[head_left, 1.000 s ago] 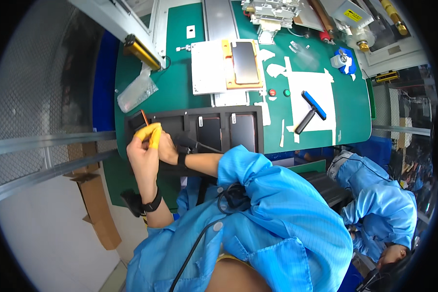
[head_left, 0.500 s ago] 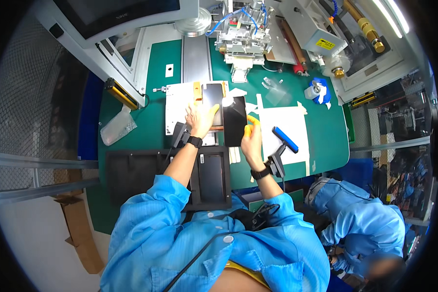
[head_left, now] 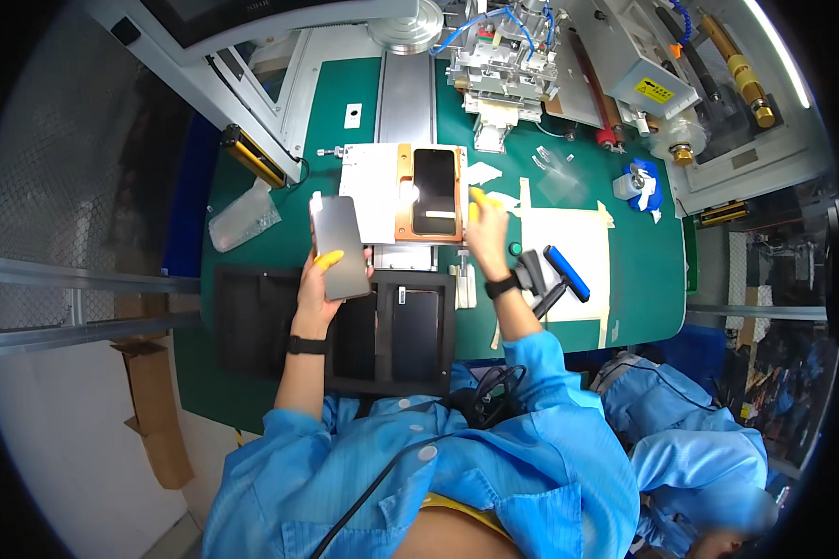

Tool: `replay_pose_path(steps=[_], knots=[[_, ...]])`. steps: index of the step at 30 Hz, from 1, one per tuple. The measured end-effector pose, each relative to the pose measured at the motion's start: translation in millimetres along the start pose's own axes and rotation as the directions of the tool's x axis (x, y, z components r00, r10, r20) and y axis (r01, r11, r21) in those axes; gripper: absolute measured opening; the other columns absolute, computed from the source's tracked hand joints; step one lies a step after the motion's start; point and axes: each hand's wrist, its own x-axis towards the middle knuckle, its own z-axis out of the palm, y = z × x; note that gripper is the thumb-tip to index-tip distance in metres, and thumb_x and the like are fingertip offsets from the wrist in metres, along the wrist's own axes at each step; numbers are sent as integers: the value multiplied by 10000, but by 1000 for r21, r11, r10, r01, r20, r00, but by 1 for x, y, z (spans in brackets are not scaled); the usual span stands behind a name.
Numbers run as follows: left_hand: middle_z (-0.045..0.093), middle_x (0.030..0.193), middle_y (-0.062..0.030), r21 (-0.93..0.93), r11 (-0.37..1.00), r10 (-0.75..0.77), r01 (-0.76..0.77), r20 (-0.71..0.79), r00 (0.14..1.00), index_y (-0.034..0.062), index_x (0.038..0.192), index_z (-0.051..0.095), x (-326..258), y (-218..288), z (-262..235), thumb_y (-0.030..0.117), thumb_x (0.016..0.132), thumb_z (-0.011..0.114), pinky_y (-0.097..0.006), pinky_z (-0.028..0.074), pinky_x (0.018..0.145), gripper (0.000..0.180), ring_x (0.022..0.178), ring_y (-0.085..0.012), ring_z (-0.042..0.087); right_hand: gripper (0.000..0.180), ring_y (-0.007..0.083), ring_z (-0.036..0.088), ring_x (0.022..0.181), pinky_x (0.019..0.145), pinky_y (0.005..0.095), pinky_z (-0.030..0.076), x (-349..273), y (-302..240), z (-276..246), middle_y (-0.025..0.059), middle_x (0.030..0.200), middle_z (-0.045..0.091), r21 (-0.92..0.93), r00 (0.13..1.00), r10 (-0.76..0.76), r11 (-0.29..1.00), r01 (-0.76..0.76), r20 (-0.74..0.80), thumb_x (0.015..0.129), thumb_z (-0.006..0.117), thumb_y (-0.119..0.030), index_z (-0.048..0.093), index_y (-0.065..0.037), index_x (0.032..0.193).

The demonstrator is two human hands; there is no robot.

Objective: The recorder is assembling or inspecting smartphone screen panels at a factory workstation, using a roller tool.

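My left hand (head_left: 315, 296) grips a flat grey phone-like panel (head_left: 342, 250), its thumb in a yellow finger cot across the face. That panel is raised over the tray's far edge, left of the fixture. A black phone-like panel (head_left: 433, 191) lies in the orange-brown nest (head_left: 404, 224) on the white fixture plate (head_left: 370, 191). Beside the right edge of this nest is my right hand (head_left: 488, 233), holding nothing I can see. Its yellow-capped fingers are slightly bent and apart.
Near me sits a black foam tray (head_left: 275, 321) holding dark panels (head_left: 415, 331). A blue roller (head_left: 567, 273) rests on a white sheet (head_left: 578, 233) at the right. Beyond the fixture stands a metal machine (head_left: 503, 79). A co-worker in blue (head_left: 699, 424) is at lower right.
My left hand has moved left off the fixture, now carrying the grey panel. The right hand no longer holds a black panel; one lies in the nest. The view has shifted slightly.
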Motion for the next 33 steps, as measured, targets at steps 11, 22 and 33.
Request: replay_pose_path(steps=[11, 22, 33], knots=[[504, 1083, -156, -226, 973, -53, 39, -58, 997, 11, 1168, 412, -50, -11, -52, 54, 732, 504, -478, 449, 790, 448, 1029, -343, 490, 483, 327, 581, 839, 737, 373, 437, -109, 193, -81, 255, 800, 589, -38, 475, 880, 475, -879, -9, 726, 608, -349, 548, 97, 899], [502, 1077, -183, -158, 987, -4, -2, -39, 999, -14, 1188, 389, -65, -14, -28, 37, 733, 478, -470, 446, 798, 466, 1009, -338, 505, 209, 118, 455, 370, 321, 258, 377, 38, -17, -69, 40, 517, 449, 480, 905, 260, 779, -403, 337, 837, 485, -204, 410, -12, 865], [499, 1073, -183, -324, 944, 37, -65, -91, 995, 59, 1198, 392, -74, -15, -52, 25, 748, 490, -475, 477, 756, 462, 977, -354, 519, 368, 308, 578, 525, 433, 365, 443, -52, -67, -45, 207, 660, 568, 21, 853, 181, 976, -219, 489, 829, 489, -213, 388, 27, 1090]])
